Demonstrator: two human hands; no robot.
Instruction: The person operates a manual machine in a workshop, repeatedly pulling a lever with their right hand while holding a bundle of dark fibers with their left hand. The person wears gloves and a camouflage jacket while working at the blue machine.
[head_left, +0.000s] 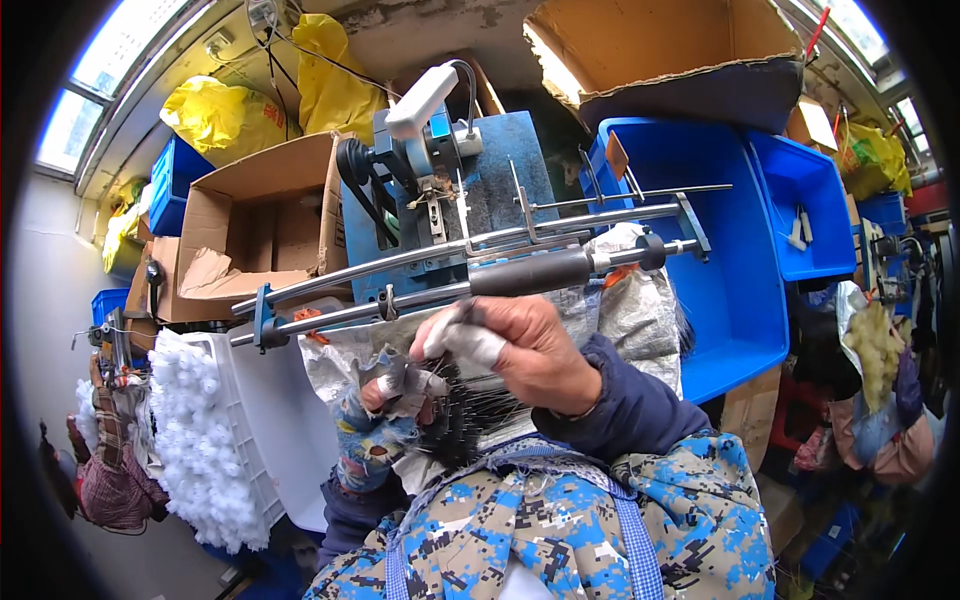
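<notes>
My left hand [405, 390], its fingers wrapped in worn tape, is closed on a bundle of thin dark bristle-like strands [452, 425] above my lap. Just above and to the right, my right hand [535, 345] is held in a pinch, with white wrapping on its fingers. What it holds, if anything, is too small to make out. A silvery sheet [640, 325] lies under the hands, with more dark strands on it. Just beyond the hands runs a metal bar with a black padded sleeve [530, 270].
Behind the bar stands a blue bench machine [520, 150] with a motor and belt. Cardboard boxes [260, 215] and a large blue bin [735, 300] flank it. White fluffy pieces [200, 440] fill a white crate at left. Other people [895, 440] sit at both sides.
</notes>
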